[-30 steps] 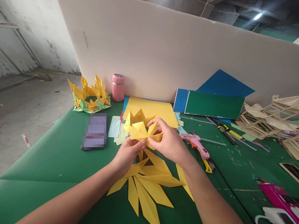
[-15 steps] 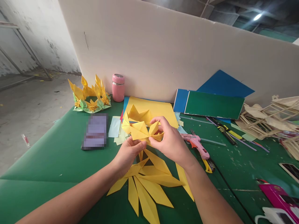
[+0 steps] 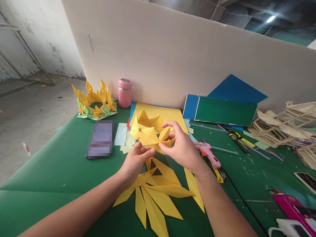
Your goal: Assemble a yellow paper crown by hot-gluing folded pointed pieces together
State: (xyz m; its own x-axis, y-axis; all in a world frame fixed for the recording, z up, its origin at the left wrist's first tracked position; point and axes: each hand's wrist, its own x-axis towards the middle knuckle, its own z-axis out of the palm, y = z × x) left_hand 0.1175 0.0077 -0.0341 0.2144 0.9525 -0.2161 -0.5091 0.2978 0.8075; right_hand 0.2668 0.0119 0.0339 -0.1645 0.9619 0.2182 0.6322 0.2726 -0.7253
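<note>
Both hands hold a folded yellow paper piece with several pointed tips (image 3: 148,131) above the green table (image 3: 56,171). My left hand (image 3: 134,161) pinches its lower left edge between thumb and fingers. My right hand (image 3: 181,148) grips its right side, fingers curled over a point. Under the hands lie several long pointed yellow paper petals (image 3: 158,194), fanned out on the table. Behind the piece lies a stack of coloured sheets with a yellow sheet (image 3: 170,115) on top.
A finished yellow and green paper crown (image 3: 95,102) and a pink flask (image 3: 124,92) stand at the back left. A blurred purple rectangle (image 3: 100,139) lies left. A pink glue gun (image 3: 209,157), cutters (image 3: 237,140), blue and green boards (image 3: 225,110) and wooden frames (image 3: 283,126) lie right.
The folded yellow piece has turned and risen slightly in my hands. My right fingers have shifted up over its right point. The left hand has barely moved.
</note>
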